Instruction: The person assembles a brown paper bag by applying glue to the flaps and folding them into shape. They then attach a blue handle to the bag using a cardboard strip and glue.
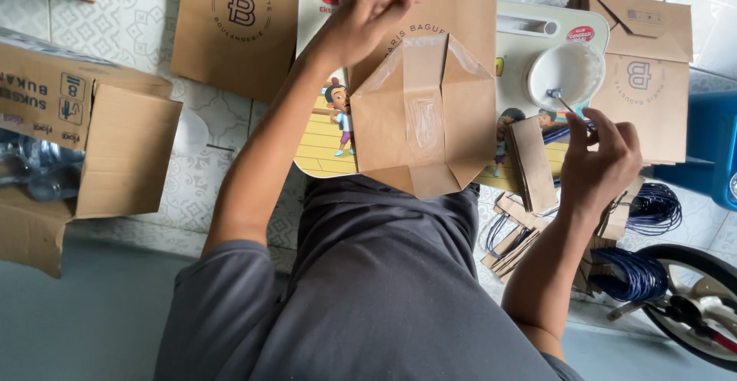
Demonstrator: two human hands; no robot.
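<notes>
grey fabric lap of the seated person, nearest the camera, both bare forearms reaching forward over it. just beyond: low counter with a printed cartoon top, resting against the knees.

brown kraft paper bag, lying flat on the counter, folded bottom turned toward the viewer; the bottom flaps are folded inward into a diamond shape and a shiny streak, likely glue, runs down the central strip. judged: bottom formed and stuck, no handle visible on this bag.

left hand, fingers curled narrow, pressing on the upper body of the bag; it holds the bag down rather than gripping it.

right hand, thumb and fingertips pinched on a thin stick whose tip dips into a round white bowl set on the counter, presumably the glue pot.

small folded brown paper strips, one beside the right wrist on the counter, more heaped below it; coils of dark blue cord on the tiled floor to the right, apparently handle stock not yet attached.

farther out: flat brown paper bags, stacked at far right, and one at the top left; open corrugated cardboard carton at left.
</notes>
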